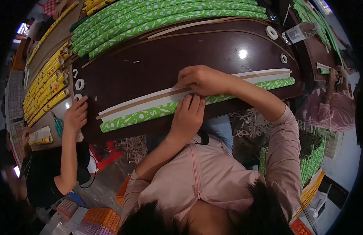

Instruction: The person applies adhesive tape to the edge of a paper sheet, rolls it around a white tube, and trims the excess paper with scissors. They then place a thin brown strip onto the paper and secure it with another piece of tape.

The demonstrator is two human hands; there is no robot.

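A roll of green patterned wrapping paper (136,117) lies along the front of the dark table, its white underside showing at the free edge. Along that white edge runs a narrow tan strip (130,105). My left hand (187,116) rests over the middle of the roll, fingers bent onto it and gripping it. Just above, my right hand (202,79) is closed in a pinch against the strip and white edge. What lies between its fingertips is hidden. The two hands are nearly touching.
Green rolls (169,19) are stacked at the back and yellow rolls (46,86) at the left. Tape rolls (271,33) and a plastic bottle (300,33) stand at the right. A co-worker's hand (75,113) touches the table's left edge; another person (326,107) works at right.
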